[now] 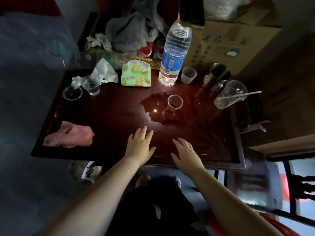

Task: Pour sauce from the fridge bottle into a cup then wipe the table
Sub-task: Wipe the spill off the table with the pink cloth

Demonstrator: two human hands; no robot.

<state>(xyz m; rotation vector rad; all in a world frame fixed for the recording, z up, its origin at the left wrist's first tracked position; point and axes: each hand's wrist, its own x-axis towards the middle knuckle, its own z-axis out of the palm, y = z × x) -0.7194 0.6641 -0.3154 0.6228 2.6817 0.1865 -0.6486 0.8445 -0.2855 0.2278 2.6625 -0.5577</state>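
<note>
A small clear cup (174,103) with a little dark sauce in it stands mid-table, inside a puddle of spilled liquid (154,108) on the dark red wooden table (109,116). A pink cloth (69,137) lies crumpled near the table's front left corner. My left hand (140,145) and my right hand (185,153) rest flat on the table near its front edge, fingers spread, holding nothing. The puddle's edge lies just beyond my left fingertips. No sauce bottle is recognisable in view.
A tall water bottle (175,53) stands at the back, with a tissue pack (136,75) and crumpled tissues (105,71) to its left. Clear cups (91,86) sit back left; a steel mug (217,76) and tipped plastic cups (229,95) sit back right. A cardboard box (230,46) stands behind.
</note>
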